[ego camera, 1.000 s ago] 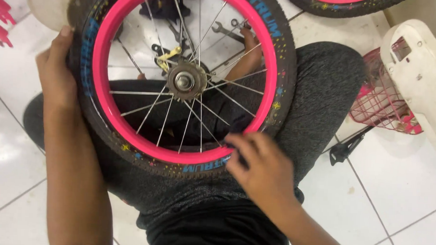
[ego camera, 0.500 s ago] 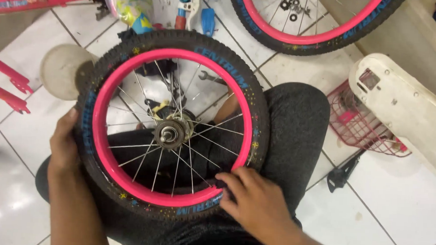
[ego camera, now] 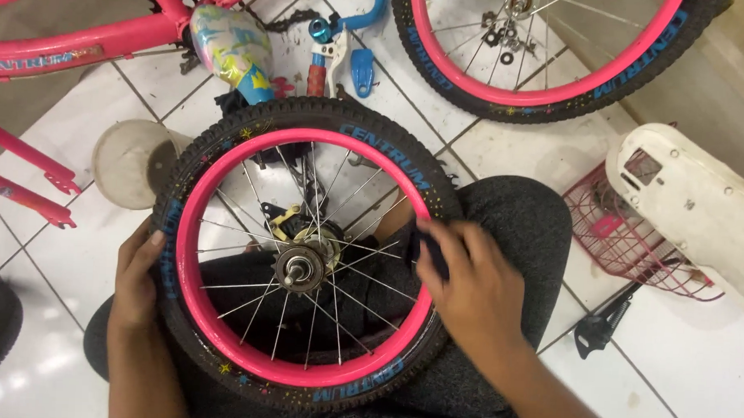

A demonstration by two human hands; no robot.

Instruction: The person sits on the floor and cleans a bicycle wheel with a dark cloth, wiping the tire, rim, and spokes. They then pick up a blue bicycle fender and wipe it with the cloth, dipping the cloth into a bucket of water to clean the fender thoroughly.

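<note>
Pink-rimmed bicycle wheel [ego camera: 304, 256] is being steadied across a seated person's lap.

The black tyre is being gripped at its left edge by the left hand [ego camera: 139, 275], fingers curled over the tread; the right hand [ego camera: 472, 291] is being pressed against the right side of the rim, fingers partly bent around something dark that cannot be made out. A second wheel [ego camera: 551, 50] is lying on the tiled floor [ego camera: 688, 360] beyond, with a pink wire basket [ego camera: 635, 235] and a white guard [ego camera: 694, 204] to the right and a pink frame [ego camera: 73, 42] at upper left.
</note>
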